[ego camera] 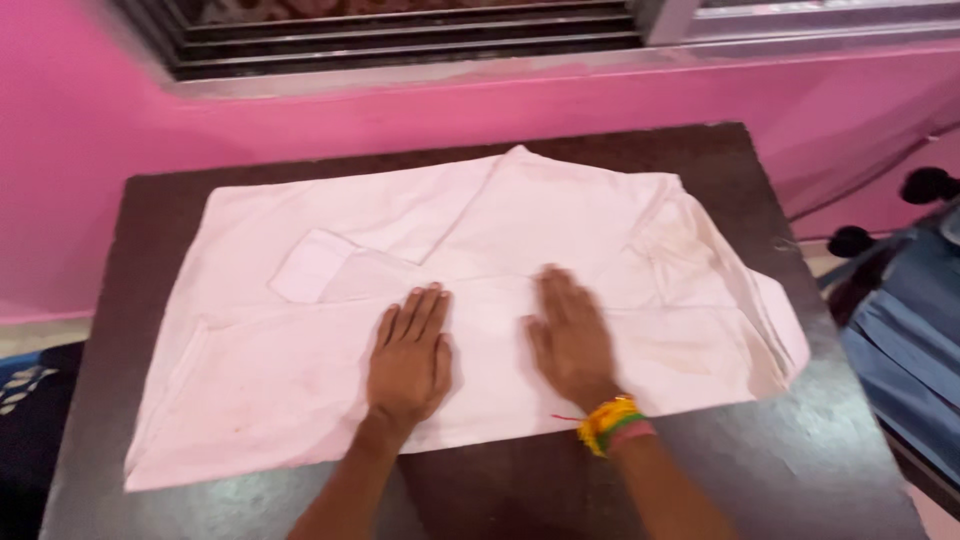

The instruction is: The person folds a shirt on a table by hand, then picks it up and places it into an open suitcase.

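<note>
A pale pink shirt (300,330) lies spread flat across a dark table (800,470), a chest pocket (312,265) showing on its left part. Both hands press palm-down on the cloth near its front edge (neither one grips anything). The left hand (408,360) lies flat with fingers together and extended; the right hand (570,340) lies flat just beside it, apart by a narrow strip of fabric. The right wrist wears 1 bundle of yellow, green and pink bands (612,425). A pink wall (80,130) stands behind the table.
</note>
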